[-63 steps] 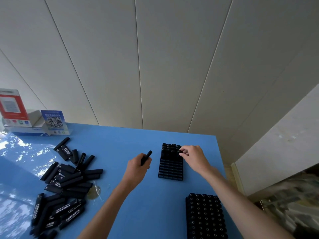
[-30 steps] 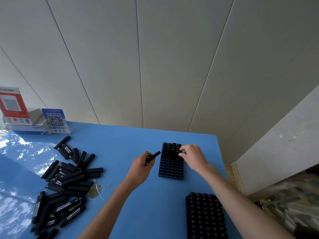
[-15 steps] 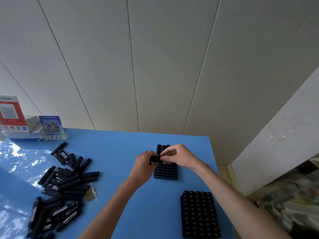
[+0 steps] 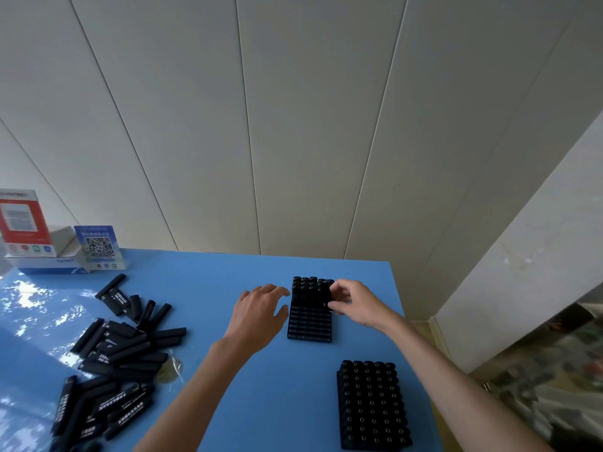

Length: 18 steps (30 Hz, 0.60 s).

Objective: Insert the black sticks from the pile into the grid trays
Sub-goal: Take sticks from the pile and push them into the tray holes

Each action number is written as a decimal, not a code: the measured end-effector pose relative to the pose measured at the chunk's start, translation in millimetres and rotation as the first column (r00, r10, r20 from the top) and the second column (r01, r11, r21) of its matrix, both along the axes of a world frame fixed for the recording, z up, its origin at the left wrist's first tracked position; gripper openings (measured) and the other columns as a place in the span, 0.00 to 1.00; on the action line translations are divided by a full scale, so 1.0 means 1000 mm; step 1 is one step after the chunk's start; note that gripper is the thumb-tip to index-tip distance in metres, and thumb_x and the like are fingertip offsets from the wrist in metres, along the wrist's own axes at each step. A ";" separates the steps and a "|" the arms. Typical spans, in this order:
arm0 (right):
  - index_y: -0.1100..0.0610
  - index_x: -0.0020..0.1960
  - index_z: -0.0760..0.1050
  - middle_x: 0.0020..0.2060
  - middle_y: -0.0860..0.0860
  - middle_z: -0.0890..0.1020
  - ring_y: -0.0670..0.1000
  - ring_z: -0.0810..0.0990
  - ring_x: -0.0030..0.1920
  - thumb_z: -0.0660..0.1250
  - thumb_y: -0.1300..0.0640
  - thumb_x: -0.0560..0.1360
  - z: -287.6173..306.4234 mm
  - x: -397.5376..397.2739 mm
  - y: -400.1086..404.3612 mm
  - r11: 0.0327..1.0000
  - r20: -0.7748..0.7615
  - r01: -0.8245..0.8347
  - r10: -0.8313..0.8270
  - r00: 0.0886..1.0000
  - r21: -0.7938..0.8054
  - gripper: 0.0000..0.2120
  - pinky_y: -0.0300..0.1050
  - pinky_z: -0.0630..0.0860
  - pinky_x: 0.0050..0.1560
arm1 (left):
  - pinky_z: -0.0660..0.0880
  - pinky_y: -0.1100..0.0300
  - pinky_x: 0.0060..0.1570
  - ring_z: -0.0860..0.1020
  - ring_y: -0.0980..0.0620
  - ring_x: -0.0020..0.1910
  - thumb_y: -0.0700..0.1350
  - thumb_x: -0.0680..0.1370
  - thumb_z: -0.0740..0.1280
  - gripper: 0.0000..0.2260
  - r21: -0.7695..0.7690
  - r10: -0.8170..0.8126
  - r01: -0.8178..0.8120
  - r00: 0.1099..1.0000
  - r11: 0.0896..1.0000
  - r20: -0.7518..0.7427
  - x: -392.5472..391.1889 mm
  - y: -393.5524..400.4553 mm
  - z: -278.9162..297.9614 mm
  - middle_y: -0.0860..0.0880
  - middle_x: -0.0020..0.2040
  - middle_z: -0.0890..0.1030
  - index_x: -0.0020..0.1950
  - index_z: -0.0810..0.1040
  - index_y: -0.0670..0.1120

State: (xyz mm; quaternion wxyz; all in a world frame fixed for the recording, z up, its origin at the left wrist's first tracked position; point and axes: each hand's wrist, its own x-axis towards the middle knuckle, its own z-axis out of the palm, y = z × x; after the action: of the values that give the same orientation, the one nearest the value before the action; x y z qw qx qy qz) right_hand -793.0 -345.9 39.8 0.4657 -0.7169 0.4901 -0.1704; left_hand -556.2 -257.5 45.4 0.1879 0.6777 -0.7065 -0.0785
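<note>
- Surface (image 4: 228, 278): blue, set against a pale panelled wall.
- Pile (image 4: 111, 357): loose black sticks, some with white print, lying flat and crossed over one another at the left of the surface, well apart from both hands.
- Far tray (image 4: 309, 324): black grid tray between the two hands; its back rows hold upright sticks, its front rows show open cells.
- Near tray (image 4: 372, 406): black grid tray at the lower right, every visible cell filled (round stick tops showing), apart from both hands.
- Left hand (image 4: 257, 316): palm down just left of the far tray, fingers spread and relaxed, holding nothing; whether it touches the tray's edge cannot be told.
- Right hand (image 4: 355, 303): at the far tray's right side, fingers (image 4: 337, 293) curled narrow and pinching a stick (image 4: 324, 293) that stands upright at the tray's right edge, beside the filled rows.
- Cards (image 4: 98, 246): a red one and a blue QR one, propped on white boxes at the far left corner.
</note>
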 end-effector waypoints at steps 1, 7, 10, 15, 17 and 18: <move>0.55 0.49 0.77 0.46 0.53 0.84 0.54 0.84 0.49 0.70 0.65 0.77 -0.003 -0.001 0.000 1.000 0.018 0.018 -0.018 1.000 0.019 0.06 0.54 0.82 0.54 | 0.67 0.57 0.64 0.77 0.53 0.62 0.51 0.83 0.61 0.15 -0.005 0.002 -0.002 1.000 1.000 0.021 0.002 0.001 -0.002 0.55 0.66 0.79 0.70 0.75 0.53; 0.59 0.52 0.75 0.46 0.58 0.84 0.55 0.86 0.47 0.70 0.67 0.76 -0.013 -0.001 0.000 0.987 0.083 0.131 -0.138 0.987 0.088 0.08 0.52 0.85 0.47 | 0.66 0.58 0.64 0.76 0.54 0.64 0.51 0.83 0.61 0.15 0.037 0.018 -0.020 0.998 0.999 0.054 0.014 0.004 -0.011 0.56 0.67 0.78 0.69 0.76 0.53; 0.61 0.48 0.75 0.48 0.60 0.82 0.59 0.85 0.47 0.71 0.68 0.72 -0.018 -0.001 -0.005 0.975 0.085 0.207 -0.214 0.973 0.079 0.07 0.52 0.85 0.44 | 0.66 0.57 0.64 0.76 0.53 0.64 0.51 0.83 0.61 0.15 0.075 0.026 -0.030 0.998 0.997 0.055 0.019 0.003 -0.015 0.55 0.67 0.78 0.69 0.76 0.53; 0.62 0.43 0.70 0.41 0.59 0.80 0.56 0.83 0.39 0.70 0.66 0.69 -0.025 0.002 -0.014 0.964 0.035 0.257 -0.259 0.965 0.067 0.09 0.48 0.84 0.41 | 0.66 0.56 0.65 0.76 0.52 0.64 0.50 0.83 0.61 0.15 0.119 0.045 -0.050 0.998 0.992 0.045 0.028 -0.001 -0.021 0.55 0.67 0.79 0.69 0.76 0.52; 0.61 0.44 0.70 0.36 0.54 0.78 0.51 0.75 0.34 0.70 0.64 0.68 -0.027 0.003 -0.016 0.972 -0.008 0.232 -0.232 0.973 0.040 0.10 0.45 0.75 0.34 | 0.67 0.56 0.65 0.76 0.52 0.64 0.50 0.83 0.61 0.15 0.133 0.051 -0.056 0.998 0.990 0.040 0.030 -0.002 -0.023 0.54 0.66 0.79 0.69 0.76 0.52; 0.60 0.46 0.71 0.35 0.54 0.78 0.50 0.73 0.34 0.70 0.64 0.68 -0.028 0.004 -0.017 0.975 -0.012 0.220 -0.219 0.976 0.036 0.10 0.46 0.71 0.34 | 0.67 0.56 0.65 0.76 0.52 0.64 0.50 0.83 0.61 0.15 0.140 0.051 -0.056 0.998 0.989 0.038 0.030 -0.002 -0.024 0.54 0.66 0.79 0.69 0.76 0.52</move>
State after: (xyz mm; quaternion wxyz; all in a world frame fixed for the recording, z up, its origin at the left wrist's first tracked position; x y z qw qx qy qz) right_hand -789.3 -363.3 12.0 0.4553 -0.6503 0.5711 -0.2090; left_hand -525.8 -259.9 21.0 0.1294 0.7092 -0.6840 -0.1116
